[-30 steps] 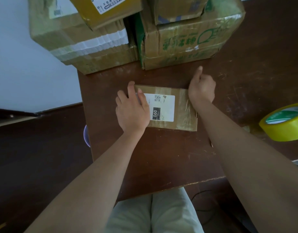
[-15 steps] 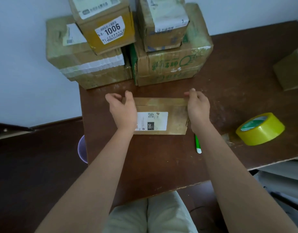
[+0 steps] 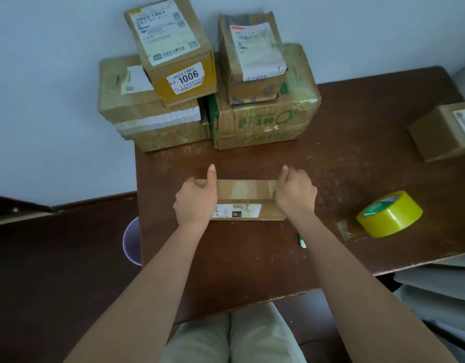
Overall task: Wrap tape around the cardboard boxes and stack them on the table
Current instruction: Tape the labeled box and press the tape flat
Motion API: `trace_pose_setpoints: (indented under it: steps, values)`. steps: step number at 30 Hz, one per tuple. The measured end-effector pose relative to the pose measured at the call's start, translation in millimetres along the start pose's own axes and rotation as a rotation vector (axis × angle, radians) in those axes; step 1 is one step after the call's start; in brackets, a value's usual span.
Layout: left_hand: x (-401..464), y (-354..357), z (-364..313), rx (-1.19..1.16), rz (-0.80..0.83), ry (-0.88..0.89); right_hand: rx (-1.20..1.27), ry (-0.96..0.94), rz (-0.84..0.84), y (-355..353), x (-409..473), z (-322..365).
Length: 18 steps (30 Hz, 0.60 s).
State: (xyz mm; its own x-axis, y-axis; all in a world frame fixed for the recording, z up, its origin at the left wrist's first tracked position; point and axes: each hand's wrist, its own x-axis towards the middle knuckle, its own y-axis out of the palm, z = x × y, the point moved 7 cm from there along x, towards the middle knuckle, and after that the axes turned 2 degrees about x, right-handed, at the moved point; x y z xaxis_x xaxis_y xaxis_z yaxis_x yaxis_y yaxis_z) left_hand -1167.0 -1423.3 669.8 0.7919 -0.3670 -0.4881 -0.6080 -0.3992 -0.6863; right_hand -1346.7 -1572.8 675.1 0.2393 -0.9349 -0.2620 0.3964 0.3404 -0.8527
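A small flat cardboard box (image 3: 245, 192) with a white label on its near face stands tipped up on the brown table (image 3: 252, 258). My left hand (image 3: 196, 200) grips its left end, thumb up along the top. My right hand (image 3: 295, 193) grips its right end. At the back of the table, two large boxes (image 3: 152, 121) (image 3: 265, 121) stand side by side, each with a smaller box on top: one marked 1006 (image 3: 179, 51), one with a white label (image 3: 252, 58). A yellow tape roll (image 3: 390, 213) lies to the right.
Another cardboard box (image 3: 443, 132) sits at the table's far right edge. A green-and-white pen (image 3: 302, 241) lies beside my right forearm. A scrap of tape (image 3: 344, 229) lies near the roll. A purple bin (image 3: 131, 242) stands on the floor left of the table. A wall rises behind the stack.
The small box lay flat with its label up a second ago. Both hands have taken its ends and tipped it up, so the label now faces me. The camera view has risen.
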Motion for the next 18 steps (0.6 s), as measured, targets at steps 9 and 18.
trace_pose_setpoints:
  steps: [9, 18]
  values:
    - [-3, -10, 16, -0.361, 0.022, 0.058, 0.424, 0.170, 0.121, 9, 4, -20]
    - [7, 9, 43, 0.030, 0.019, 0.245, 0.101, -0.145, 0.148, 60, -27, -6]
